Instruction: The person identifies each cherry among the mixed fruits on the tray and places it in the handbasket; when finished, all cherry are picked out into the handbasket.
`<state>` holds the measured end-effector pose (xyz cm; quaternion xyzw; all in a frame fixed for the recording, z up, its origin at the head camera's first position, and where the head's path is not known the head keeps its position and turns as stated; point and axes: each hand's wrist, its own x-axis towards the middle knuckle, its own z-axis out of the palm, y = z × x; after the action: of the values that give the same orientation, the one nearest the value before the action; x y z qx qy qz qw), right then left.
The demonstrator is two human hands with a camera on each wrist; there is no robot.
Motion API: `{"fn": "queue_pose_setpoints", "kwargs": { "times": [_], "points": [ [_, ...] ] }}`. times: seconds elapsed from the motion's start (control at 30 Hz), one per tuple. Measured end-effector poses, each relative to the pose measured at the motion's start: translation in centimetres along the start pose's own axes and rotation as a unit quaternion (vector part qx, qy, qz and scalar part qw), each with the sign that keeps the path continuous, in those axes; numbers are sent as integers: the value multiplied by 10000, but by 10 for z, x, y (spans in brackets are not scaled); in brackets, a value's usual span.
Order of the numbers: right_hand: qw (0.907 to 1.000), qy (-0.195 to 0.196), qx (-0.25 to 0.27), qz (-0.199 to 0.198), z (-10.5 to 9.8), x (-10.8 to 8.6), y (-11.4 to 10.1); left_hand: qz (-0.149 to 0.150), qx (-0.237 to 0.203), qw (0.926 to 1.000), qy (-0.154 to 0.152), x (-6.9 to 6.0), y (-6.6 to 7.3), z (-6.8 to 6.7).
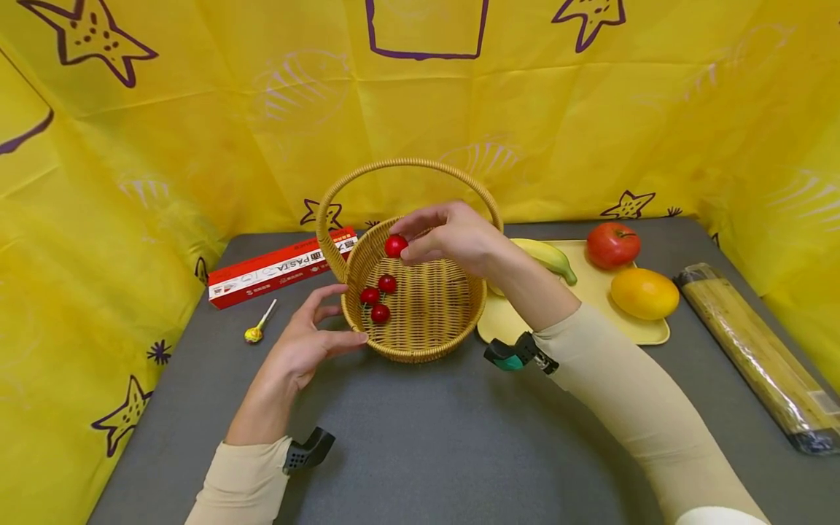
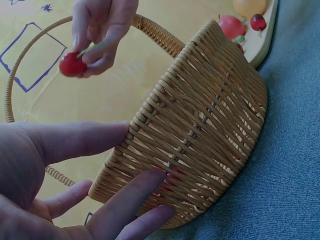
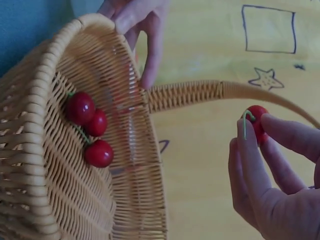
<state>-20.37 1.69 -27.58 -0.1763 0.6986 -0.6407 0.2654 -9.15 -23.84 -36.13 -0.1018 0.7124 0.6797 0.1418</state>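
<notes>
Between thumb and fingertips, my right hand (image 1: pixel 453 237) pinches a red cherry (image 1: pixel 396 246) above the back of the wicker basket (image 1: pixel 413 355). In the right wrist view this cherry (image 3: pixel 257 120) shows a green stem. Three more cherries (image 1: pixel 380 313) lie inside the basket at its left side. My left hand (image 1: pixel 307 343) rests against the basket's left rim with spread fingers; in the left wrist view its thumb and fingers touch the woven wall (image 2: pixel 185 125).
Left of the basket are a red pasta box (image 1: pixel 282 267) and a lollipop (image 1: pixel 254 333). At right, a yellow tray (image 1: pixel 584 328) holds a banana (image 1: pixel 547 257), a tomato (image 1: pixel 613 246) and a mango (image 1: pixel 644 294). A wrapped bamboo roll (image 1: pixel 755 357) lies at far right.
</notes>
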Motion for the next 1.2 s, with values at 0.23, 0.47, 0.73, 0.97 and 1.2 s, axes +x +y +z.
{"fn": "queue_pose_setpoints", "kwargs": {
  "times": [0.23,0.47,0.73,0.97,1.2],
  "points": [
    [9997,-29,187,172,5,22,1,27,-25,10000,-11,0,0,0],
    [9989,-66,177,420,12,40,4,2,18,10000,-3,1,0,0],
    [9966,-232,134,783,12,59,10,1,23,10000,14,0,0,-1],
    [9937,-391,37,1050,11,71,18,3,39,10000,4,0,0,-1],
    [9888,-596,-415,1302,10,77,23,33,-2,10000,21,1,0,-1]
  ]
}}
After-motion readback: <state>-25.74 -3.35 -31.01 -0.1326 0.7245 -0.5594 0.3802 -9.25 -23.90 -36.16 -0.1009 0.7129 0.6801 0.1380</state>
